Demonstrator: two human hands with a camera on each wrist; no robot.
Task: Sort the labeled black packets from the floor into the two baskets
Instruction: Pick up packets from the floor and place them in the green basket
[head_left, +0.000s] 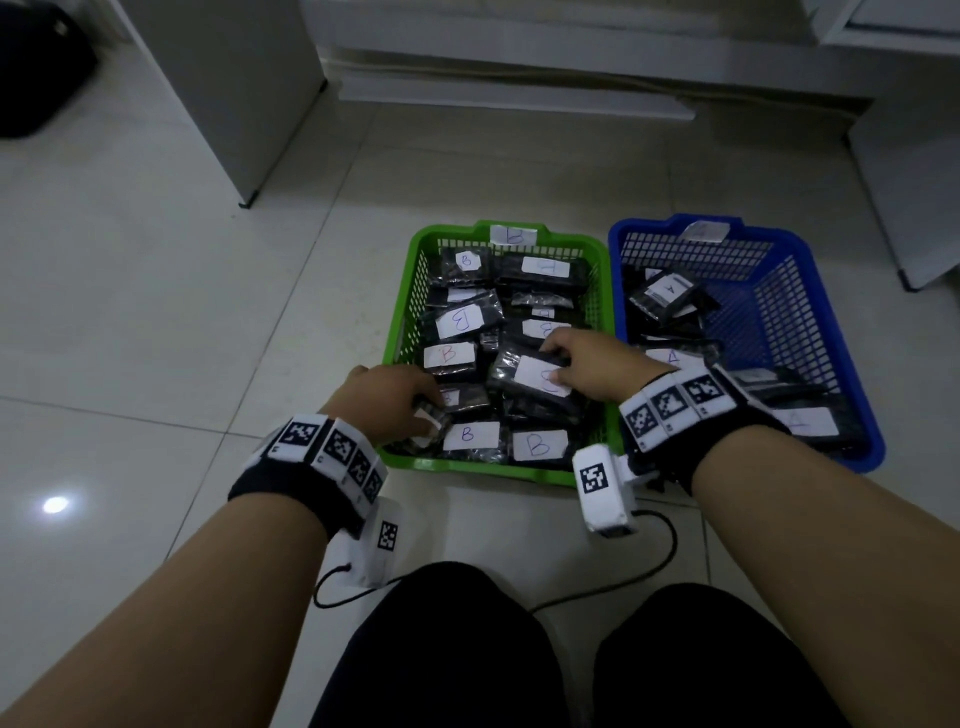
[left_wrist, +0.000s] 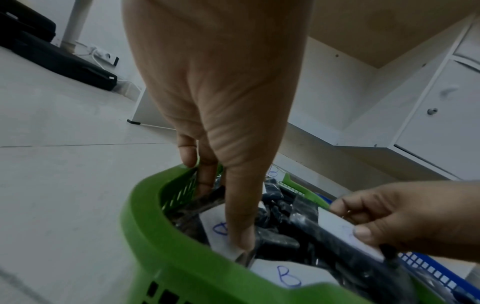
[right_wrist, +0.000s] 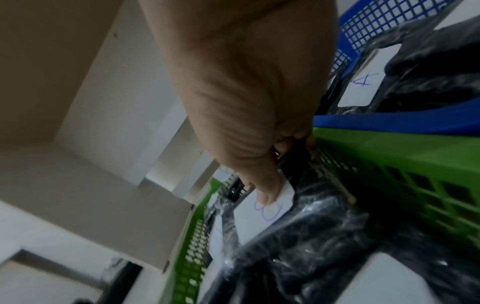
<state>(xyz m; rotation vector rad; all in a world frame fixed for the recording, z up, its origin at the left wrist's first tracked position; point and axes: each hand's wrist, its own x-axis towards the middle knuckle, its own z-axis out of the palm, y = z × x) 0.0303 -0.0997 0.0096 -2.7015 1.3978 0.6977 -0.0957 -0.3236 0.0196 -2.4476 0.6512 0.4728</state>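
Glossy, smooth pale tiles on the floor (head_left: 156, 312), mirroring a lamp. Green basket (head_left: 397, 332) and blue basket (head_left: 857, 395) of smooth moulded plastic, walls an open lattice. Black packets (head_left: 535, 387) in shiny, crinkled plastic film, each with a matt white paper label (head_left: 470, 435) marked in pen. Matt black cloth wristbands (head_left: 291, 488). White cabinet (left_wrist: 441, 115) smooth, satin.

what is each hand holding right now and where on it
Both hold black packets over the green basket. The right hand grips a B-labeled packet at its label end. The left hand grips a smaller packet at its edge.
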